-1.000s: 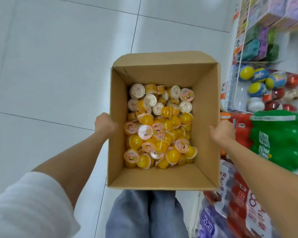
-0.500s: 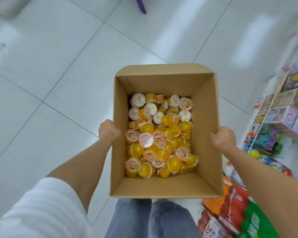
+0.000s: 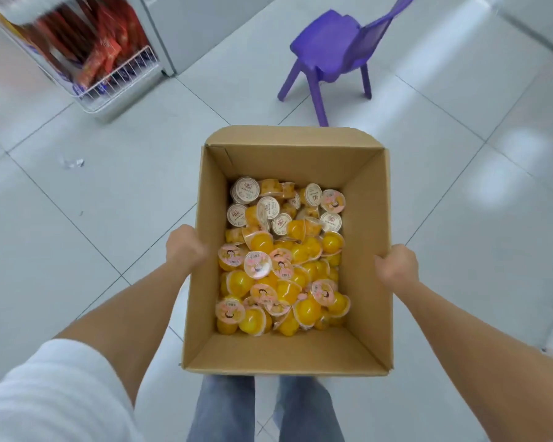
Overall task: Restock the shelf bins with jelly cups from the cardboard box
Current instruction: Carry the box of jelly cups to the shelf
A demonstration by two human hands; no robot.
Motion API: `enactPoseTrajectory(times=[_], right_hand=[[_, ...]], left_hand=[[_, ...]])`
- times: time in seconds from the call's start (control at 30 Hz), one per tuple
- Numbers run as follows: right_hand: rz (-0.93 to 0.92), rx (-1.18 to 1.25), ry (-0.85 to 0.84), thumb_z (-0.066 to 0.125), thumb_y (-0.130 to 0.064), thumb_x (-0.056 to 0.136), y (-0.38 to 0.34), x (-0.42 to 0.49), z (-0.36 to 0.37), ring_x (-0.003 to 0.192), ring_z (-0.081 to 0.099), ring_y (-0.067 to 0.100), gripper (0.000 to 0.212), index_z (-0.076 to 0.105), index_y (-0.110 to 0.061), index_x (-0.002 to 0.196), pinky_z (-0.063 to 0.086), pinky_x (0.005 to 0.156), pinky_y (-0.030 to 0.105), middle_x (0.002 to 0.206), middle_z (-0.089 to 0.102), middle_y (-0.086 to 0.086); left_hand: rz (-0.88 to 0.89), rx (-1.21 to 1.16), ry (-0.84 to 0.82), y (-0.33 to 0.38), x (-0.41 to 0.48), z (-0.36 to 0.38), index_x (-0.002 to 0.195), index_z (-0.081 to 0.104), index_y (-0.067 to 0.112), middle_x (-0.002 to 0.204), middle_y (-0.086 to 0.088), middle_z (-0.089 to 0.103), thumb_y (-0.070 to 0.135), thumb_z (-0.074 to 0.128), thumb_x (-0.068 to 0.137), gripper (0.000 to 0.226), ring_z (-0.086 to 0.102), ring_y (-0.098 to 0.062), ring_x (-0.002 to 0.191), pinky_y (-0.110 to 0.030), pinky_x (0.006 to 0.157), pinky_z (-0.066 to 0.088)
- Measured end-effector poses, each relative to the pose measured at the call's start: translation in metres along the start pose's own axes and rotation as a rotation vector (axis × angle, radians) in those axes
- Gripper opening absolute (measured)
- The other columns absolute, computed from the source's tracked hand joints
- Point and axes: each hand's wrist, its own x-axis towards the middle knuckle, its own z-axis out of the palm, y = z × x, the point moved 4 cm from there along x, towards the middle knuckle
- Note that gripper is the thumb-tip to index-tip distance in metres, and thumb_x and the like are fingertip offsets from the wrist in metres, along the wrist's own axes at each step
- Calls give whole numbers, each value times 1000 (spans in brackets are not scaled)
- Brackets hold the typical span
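Head view, left to right. Wire rack (image 3: 115,81) of red packets stands on the floor at upper left. Left hand (image 3: 186,248) grips the outer left wall of the box (image 3: 284,355), fingers curled against the cardboard with their tips hidden. The box is open-topped, carried level in front of the body and well apart from the rack. Yellow jelly cups (image 3: 281,260) lie heaped loose on its bottom, some lid-up, some tipped. Purple chair (image 3: 329,49) stands on the floor beyond the box's far wall. Right hand (image 3: 396,266) grips the outer right wall likewise, fingers curled, tips hidden. Step in hand, as judged: carrying the box to the shelf bins, none of which shows plainly. To do it well, press inward equally with both hands, hold the box level so the cups do not slide, and steer clear of the chair.
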Motion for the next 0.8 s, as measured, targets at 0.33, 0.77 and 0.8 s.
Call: enactPoseTrajectory(times=[0.33, 0.77, 0.8], right_hand=[[6, 86, -14, 54, -11, 89, -244, 165, -25, 60, 52, 25, 17, 55, -2, 74, 39, 50, 26, 66, 54, 8], [112, 186, -5, 55, -19, 91, -477, 334, -48, 91, 64, 37, 25, 63, 3, 98, 47, 69, 32, 95, 66, 18], [117, 192, -12, 55, -20, 90, -490, 347, -47, 91, 64, 37, 26, 65, 3, 99, 48, 69, 33, 93, 66, 18]], left_hand=[[-12, 32, 53, 113, 219, -161, 64, 44, 7, 71, -10, 51, 2, 59, 77, 20, 53, -28, 68, -30, 55, 41], [84, 207, 47, 264, 485, -309, 73, 55, 4, 68, -6, 51, 5, 62, 76, 8, 52, -25, 69, -31, 58, 41], [83, 220, 48, 275, 501, -316, 75, 57, 4, 72, -8, 55, 5, 61, 77, 5, 52, -25, 69, -31, 59, 42]])
